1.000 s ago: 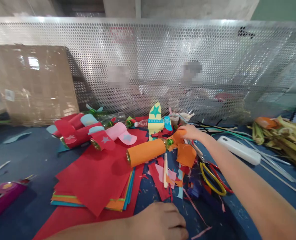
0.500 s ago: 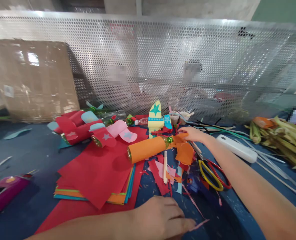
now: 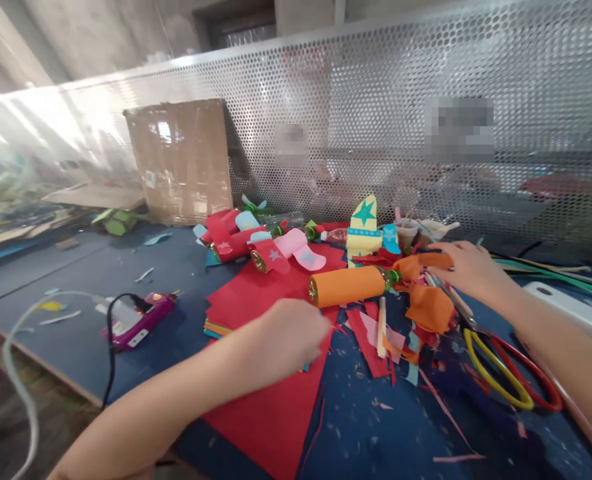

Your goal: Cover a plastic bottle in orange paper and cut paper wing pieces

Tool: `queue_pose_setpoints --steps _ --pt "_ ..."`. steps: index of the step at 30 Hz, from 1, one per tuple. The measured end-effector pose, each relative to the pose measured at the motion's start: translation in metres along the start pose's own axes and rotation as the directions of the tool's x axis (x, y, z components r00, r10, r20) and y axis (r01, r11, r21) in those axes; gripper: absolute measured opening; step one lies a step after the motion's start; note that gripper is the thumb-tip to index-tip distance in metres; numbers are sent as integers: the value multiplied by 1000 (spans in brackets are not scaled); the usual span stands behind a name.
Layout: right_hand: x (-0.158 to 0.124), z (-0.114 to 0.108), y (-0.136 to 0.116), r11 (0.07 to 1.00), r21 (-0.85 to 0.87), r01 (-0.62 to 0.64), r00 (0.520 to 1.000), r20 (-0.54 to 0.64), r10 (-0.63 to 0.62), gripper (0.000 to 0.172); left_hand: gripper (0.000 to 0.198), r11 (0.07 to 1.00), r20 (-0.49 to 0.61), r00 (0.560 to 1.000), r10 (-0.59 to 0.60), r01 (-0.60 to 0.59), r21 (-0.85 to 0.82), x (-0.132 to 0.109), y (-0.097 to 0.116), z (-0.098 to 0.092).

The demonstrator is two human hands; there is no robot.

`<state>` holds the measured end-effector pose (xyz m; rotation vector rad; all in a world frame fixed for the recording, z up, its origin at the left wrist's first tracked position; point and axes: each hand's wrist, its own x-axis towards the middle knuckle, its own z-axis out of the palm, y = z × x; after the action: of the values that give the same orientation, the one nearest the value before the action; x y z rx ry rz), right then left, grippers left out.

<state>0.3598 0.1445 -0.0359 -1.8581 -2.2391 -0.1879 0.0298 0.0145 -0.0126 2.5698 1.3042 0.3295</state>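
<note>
Paper [image 3: 423, 263], a bent orange strip, is at the fingertips of the right hand [image 3: 476, 270], near the green neck of an orange-wrapped bottle [image 3: 349, 285]. Those fingers are bent and touch the strip, but I can't tell if they squeeze it. The bottle lies on its side, with its bottom end to the left. An orange piece [image 3: 430, 310] sits just below the strip. Close by are scissors [image 3: 499, 370] with one yellow and one red handle, a pale stick [image 3: 381, 327] and red and pink scraps [image 3: 371, 347]. The left hand [image 3: 291, 337] is blurry, in front of the red sheets [image 3: 271, 413]. Its fingers curl in, and I can't tell if they hold anything. Behind are a yellow rocket shape [image 3: 365, 243] with a star and red-wrapped bottles [image 3: 241, 245]. A purple box [image 3: 151, 320] with cords is at the left. Big brown cardboard [image 3: 181, 167] leans near the metal screen [image 3: 346, 100] full of little holes.
</note>
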Motion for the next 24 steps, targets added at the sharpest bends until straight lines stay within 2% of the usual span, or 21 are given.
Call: queue_pose_setpoints --steps 2,5,7,9,12,15,18,21,23,24 --pt "-10 -6 -14 994 51 98 995 0 -98 32 11 982 107 983 -146 131 134 -12 -23 -19" --pt "-34 -13 -39 968 127 216 976 -13 -217 29 43 923 221 918 -330 266 277 -27 -53 -32" --pt "-56 -19 -55 956 165 244 970 -20 -244 33 59 915 248 902 -354 280 289 -35 -69 -33" --pt "-80 -27 -70 925 274 263 964 -28 -265 34 57 940 253 915 -314 263 218 -43 -82 -31" --pt "-110 -37 -86 876 409 254 965 -55 -255 29 31 970 181 954 -239 225 95 -53 -98 -26" --pt "-129 -39 -97 828 444 343 939 -128 -321 22 31 976 120 970 -212 205 70 -59 -116 -17" --pt "-138 -37 -106 818 351 455 890 -172 -421 17 35 976 23 976 -215 214 43 -60 -132 -7" --pt "-140 -36 -112 815 282 506 863 -181 -472 16 43 965 -90 961 -261 256 -65 -59 -138 -2" --pt "-139 -37 -112 816 268 513 858 -189 -477 15 46 939 -147 931 -334 315 -141 -59 -132 -4" --pt "-138 -37 -112 817 266 513 858 -189 -477 15 44 917 -180 902 -392 366 -159 -59 -127 -6"
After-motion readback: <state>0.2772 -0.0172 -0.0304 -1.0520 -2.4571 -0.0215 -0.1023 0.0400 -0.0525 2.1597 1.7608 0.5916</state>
